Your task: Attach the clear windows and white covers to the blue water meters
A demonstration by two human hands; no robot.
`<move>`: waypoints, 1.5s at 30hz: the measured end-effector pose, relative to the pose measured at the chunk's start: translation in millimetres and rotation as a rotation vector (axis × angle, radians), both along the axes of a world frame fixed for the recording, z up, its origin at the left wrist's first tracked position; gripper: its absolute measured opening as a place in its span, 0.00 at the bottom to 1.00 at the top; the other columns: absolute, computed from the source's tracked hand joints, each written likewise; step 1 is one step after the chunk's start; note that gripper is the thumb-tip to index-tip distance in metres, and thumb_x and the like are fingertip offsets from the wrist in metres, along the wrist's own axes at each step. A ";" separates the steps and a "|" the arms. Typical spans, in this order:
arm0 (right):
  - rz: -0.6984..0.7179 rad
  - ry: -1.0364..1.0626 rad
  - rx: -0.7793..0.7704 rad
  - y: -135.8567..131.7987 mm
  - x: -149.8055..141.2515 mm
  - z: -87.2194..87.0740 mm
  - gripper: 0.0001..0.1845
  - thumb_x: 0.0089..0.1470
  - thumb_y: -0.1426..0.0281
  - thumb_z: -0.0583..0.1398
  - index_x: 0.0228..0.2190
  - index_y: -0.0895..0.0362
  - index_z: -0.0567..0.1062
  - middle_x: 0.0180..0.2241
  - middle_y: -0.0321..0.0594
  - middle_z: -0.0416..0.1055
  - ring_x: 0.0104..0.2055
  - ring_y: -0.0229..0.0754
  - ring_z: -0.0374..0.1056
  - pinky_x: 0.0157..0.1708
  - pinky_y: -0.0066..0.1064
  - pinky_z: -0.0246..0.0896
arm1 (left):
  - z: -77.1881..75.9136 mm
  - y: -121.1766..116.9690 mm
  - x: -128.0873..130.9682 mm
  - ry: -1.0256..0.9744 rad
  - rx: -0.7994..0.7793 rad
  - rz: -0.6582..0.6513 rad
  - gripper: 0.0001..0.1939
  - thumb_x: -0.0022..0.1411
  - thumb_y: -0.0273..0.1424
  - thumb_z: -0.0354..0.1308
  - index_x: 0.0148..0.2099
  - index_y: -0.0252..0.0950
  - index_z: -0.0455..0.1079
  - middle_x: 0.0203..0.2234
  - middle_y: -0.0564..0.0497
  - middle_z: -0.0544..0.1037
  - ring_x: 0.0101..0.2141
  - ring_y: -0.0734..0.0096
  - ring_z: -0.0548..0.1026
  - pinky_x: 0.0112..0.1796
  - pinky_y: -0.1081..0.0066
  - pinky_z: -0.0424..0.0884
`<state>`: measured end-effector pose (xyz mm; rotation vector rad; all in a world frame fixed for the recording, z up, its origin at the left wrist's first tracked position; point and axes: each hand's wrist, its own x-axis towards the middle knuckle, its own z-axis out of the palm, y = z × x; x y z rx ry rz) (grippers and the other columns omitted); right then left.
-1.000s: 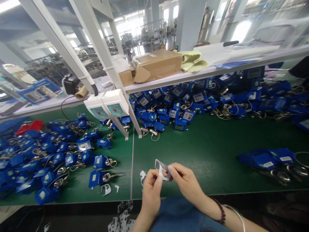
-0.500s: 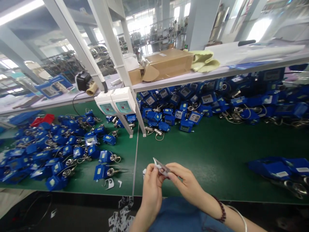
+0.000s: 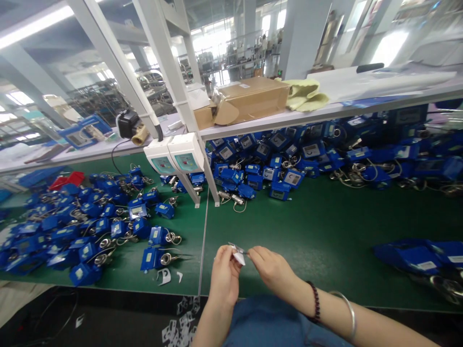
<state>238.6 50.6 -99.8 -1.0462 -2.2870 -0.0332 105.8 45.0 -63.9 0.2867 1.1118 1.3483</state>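
My left hand [image 3: 224, 279] is closed on a small white-and-grey sticker [image 3: 238, 258], pinching it between thumb and fingers above the green bench top. A white flap of it hangs down toward me. My right hand [image 3: 269, 264] is closed too, its thumb and fingertips pinching the thin dark right edge of the same piece. Its printed face cannot be made out. To the left of my hands a blue meter box [image 3: 151, 259] with a metal fitting lies on the bench, and a cut-out white backing scrap [image 3: 164, 276] lies near the edge.
Many blue meters [image 3: 87, 226] crowd the left of the bench, and more [image 3: 282, 178] are heaped under the shelf. Blue units [image 3: 419, 258] lie at the right. A white post [image 3: 208, 178] rises mid-bench. Scraps [image 3: 181, 323] lie below the front edge. A cardboard box [image 3: 256, 99] stands above.
The sticker has turned in my fingers, its white flap now pointing down instead of up. My right hand has turned and drawn slightly away from my left, holding only the edge.
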 end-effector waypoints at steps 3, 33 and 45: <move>0.021 -0.015 -0.122 -1.1 -0.8 -15.3 0.14 0.55 0.84 0.48 0.31 0.59 0.70 0.26 0.42 0.71 0.26 0.41 0.67 0.24 0.28 0.61 | 5.2 3.6 -0.6 -0.024 -0.021 0.017 0.19 0.38 0.35 0.70 0.27 0.34 0.63 0.20 0.59 0.68 0.22 0.82 0.66 0.25 0.81 0.63; -0.768 1.266 -0.893 -43.5 198.5 -19.5 0.30 0.49 0.44 0.55 0.32 0.59 0.76 0.36 0.48 0.73 0.38 0.49 0.69 0.37 0.38 0.67 | -49.8 64.4 184.2 0.659 0.275 -1.012 0.12 0.45 0.37 0.63 0.19 0.33 0.73 0.16 0.53 0.74 0.24 0.70 0.69 0.29 0.74 0.65; -1.333 1.037 -0.418 -123.2 306.5 -15.5 0.19 0.50 0.53 0.58 0.22 0.55 0.76 0.36 0.44 0.73 0.39 0.45 0.72 0.39 0.26 0.68 | -114.4 130.8 361.0 0.323 -0.349 -0.951 0.06 0.61 0.22 0.53 0.39 0.32 0.70 0.28 0.50 0.77 0.24 0.82 0.74 0.31 0.81 0.72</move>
